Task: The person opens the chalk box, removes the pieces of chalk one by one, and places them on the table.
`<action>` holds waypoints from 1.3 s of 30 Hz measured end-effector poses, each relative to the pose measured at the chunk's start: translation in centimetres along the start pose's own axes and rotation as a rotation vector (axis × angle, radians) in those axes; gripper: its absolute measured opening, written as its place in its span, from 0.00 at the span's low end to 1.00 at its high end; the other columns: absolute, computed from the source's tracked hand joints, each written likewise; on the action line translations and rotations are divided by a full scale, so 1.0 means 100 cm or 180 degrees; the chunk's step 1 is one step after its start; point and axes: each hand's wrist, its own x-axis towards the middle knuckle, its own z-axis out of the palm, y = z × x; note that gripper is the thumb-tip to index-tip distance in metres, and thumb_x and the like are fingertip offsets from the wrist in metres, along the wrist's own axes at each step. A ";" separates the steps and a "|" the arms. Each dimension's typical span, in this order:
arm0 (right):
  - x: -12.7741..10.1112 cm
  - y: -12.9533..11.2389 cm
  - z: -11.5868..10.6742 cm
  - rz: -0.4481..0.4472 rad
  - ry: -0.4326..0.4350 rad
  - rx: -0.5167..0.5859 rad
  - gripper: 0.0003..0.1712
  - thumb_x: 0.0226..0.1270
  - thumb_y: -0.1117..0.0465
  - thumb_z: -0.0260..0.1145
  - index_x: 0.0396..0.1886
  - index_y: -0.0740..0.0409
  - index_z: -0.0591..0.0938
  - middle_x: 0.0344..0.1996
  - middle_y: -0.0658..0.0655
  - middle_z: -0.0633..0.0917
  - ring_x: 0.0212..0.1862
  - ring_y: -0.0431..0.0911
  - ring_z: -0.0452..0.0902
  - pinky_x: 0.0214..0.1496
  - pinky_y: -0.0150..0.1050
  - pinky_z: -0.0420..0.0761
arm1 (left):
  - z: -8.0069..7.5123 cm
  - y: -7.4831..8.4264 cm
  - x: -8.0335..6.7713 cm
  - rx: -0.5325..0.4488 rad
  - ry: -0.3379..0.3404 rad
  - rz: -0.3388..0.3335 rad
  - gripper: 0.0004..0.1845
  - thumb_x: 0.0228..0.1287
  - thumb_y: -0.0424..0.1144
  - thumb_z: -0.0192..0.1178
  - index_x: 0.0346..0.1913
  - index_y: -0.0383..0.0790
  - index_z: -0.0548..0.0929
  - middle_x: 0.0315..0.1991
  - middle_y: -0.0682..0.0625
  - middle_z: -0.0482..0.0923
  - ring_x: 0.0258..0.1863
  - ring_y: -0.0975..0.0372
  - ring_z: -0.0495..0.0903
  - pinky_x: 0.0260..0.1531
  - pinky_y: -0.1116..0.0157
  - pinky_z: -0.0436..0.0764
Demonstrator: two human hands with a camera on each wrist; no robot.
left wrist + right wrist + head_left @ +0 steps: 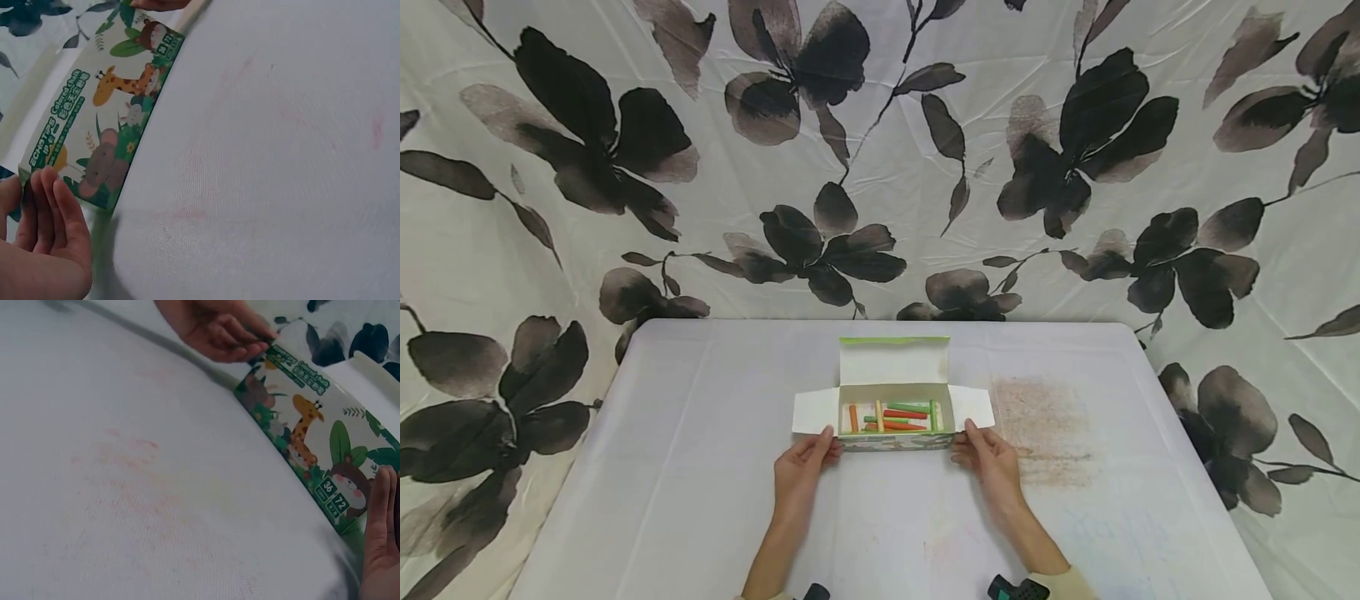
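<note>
A cardboard box of colored chalk stands on the table with its lid folded back and both side flaps spread. Green, red, orange and yellowish chalk sticks lie loosely inside, some across others. At the box's left front corner, my left hand pinches the cardboard between thumb and fingers. My right hand does the same by the right flap. In the left wrist view, the printed front of the box shows a giraffe and an elephant; the right wrist view shows that front too.
The table has a white cover. A brown chalky smudge marks it right of the box, with faint pink and blue traces nearer the front. Behind the table hangs a flower-patterned cloth.
</note>
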 end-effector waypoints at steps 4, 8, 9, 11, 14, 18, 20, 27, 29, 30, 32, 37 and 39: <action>-0.001 0.001 0.002 0.0164 -0.0049 0.0059 0.16 0.78 0.52 0.65 0.37 0.61 0.82 0.32 0.52 0.88 0.35 0.42 0.86 0.41 0.35 0.87 | 0.001 -0.001 0.000 -0.0210 -0.0060 -0.0290 0.25 0.68 0.49 0.70 0.46 0.25 0.82 0.38 0.46 0.87 0.37 0.63 0.85 0.45 0.68 0.85; -0.002 0.002 0.002 0.0348 -0.0102 0.0094 0.17 0.78 0.51 0.64 0.36 0.61 0.83 0.31 0.53 0.88 0.35 0.42 0.87 0.41 0.36 0.87 | 0.002 -0.001 0.000 -0.0256 -0.0118 -0.0442 0.27 0.68 0.50 0.69 0.49 0.24 0.81 0.39 0.46 0.85 0.39 0.63 0.85 0.45 0.68 0.85; -0.002 0.002 0.002 0.0375 -0.0119 0.0080 0.17 0.78 0.51 0.64 0.36 0.61 0.83 0.31 0.53 0.88 0.35 0.43 0.87 0.41 0.36 0.87 | 0.002 -0.001 0.000 -0.0245 -0.0131 -0.0465 0.28 0.68 0.51 0.69 0.49 0.24 0.81 0.39 0.46 0.84 0.38 0.63 0.84 0.45 0.69 0.85; -0.002 0.003 0.002 0.0412 -0.0132 0.0072 0.18 0.78 0.50 0.64 0.36 0.62 0.83 0.31 0.54 0.88 0.35 0.43 0.87 0.41 0.37 0.87 | 0.002 0.000 -0.001 -0.0206 -0.0145 -0.0496 0.28 0.69 0.51 0.69 0.49 0.23 0.81 0.38 0.46 0.84 0.37 0.63 0.84 0.43 0.69 0.85; -0.002 0.002 0.003 0.0408 -0.0134 0.0004 0.19 0.77 0.50 0.65 0.37 0.63 0.84 0.31 0.56 0.89 0.35 0.44 0.88 0.41 0.39 0.88 | 0.001 0.001 -0.002 -0.0079 -0.0120 -0.0468 0.29 0.67 0.53 0.70 0.48 0.24 0.82 0.36 0.46 0.84 0.35 0.63 0.84 0.41 0.69 0.85; -0.002 0.001 0.001 0.0331 -0.0139 -0.0254 0.25 0.76 0.46 0.65 0.42 0.68 0.85 0.34 0.58 0.89 0.37 0.47 0.88 0.44 0.42 0.88 | -0.001 0.002 -0.004 0.0216 0.0051 -0.0224 0.28 0.65 0.54 0.71 0.43 0.27 0.84 0.34 0.44 0.85 0.31 0.62 0.83 0.36 0.69 0.84; -0.003 -0.001 0.000 0.0234 -0.0144 -0.0438 0.28 0.76 0.44 0.64 0.43 0.69 0.85 0.35 0.60 0.90 0.38 0.48 0.89 0.44 0.43 0.88 | -0.002 0.004 -0.004 0.0432 0.0170 -0.0071 0.26 0.65 0.53 0.72 0.41 0.28 0.85 0.33 0.42 0.86 0.28 0.62 0.83 0.33 0.70 0.83; -0.007 -0.010 -0.005 -0.0337 -0.0221 -0.0921 0.28 0.81 0.48 0.58 0.42 0.73 0.85 0.37 0.66 0.90 0.37 0.49 0.89 0.40 0.44 0.88 | 0.002 0.022 -0.007 0.0952 0.0467 0.0405 0.18 0.65 0.47 0.73 0.36 0.32 0.87 0.30 0.39 0.87 0.22 0.65 0.80 0.24 0.73 0.80; -0.007 -0.013 -0.007 -0.0453 -0.0285 -0.0962 0.27 0.82 0.49 0.58 0.42 0.73 0.85 0.36 0.66 0.89 0.36 0.49 0.89 0.39 0.43 0.88 | 0.005 0.028 -0.008 0.1026 0.0476 0.0521 0.17 0.65 0.47 0.73 0.36 0.33 0.88 0.30 0.40 0.87 0.23 0.64 0.80 0.24 0.73 0.79; -0.008 -0.015 -0.007 -0.0509 -0.0324 -0.0986 0.26 0.82 0.51 0.58 0.42 0.73 0.85 0.36 0.66 0.89 0.35 0.49 0.88 0.39 0.43 0.88 | 0.007 0.032 -0.008 0.1037 0.0459 0.0566 0.17 0.65 0.47 0.73 0.36 0.33 0.88 0.30 0.41 0.87 0.24 0.62 0.81 0.24 0.73 0.79; -0.009 -0.018 -0.009 -0.0612 -0.0412 -0.1018 0.23 0.81 0.53 0.60 0.42 0.73 0.85 0.36 0.67 0.89 0.34 0.49 0.88 0.40 0.43 0.88 | 0.010 0.038 -0.007 0.1066 0.0431 0.0652 0.16 0.65 0.47 0.73 0.37 0.34 0.88 0.31 0.42 0.87 0.27 0.59 0.83 0.26 0.73 0.79; -0.013 -0.027 -0.010 -0.0808 -0.0663 -0.1207 0.18 0.78 0.58 0.64 0.43 0.72 0.85 0.36 0.70 0.88 0.34 0.50 0.88 0.41 0.44 0.88 | 0.017 0.052 0.000 0.0980 0.0370 0.0874 0.15 0.66 0.45 0.72 0.43 0.34 0.89 0.37 0.44 0.87 0.34 0.54 0.87 0.31 0.74 0.82; -0.014 -0.030 -0.009 -0.0874 -0.0763 -0.1296 0.17 0.78 0.58 0.64 0.42 0.72 0.85 0.36 0.71 0.88 0.34 0.50 0.87 0.41 0.44 0.88 | 0.019 0.056 0.004 0.0926 0.0331 0.0930 0.14 0.67 0.43 0.71 0.45 0.34 0.89 0.39 0.43 0.87 0.35 0.56 0.87 0.34 0.74 0.82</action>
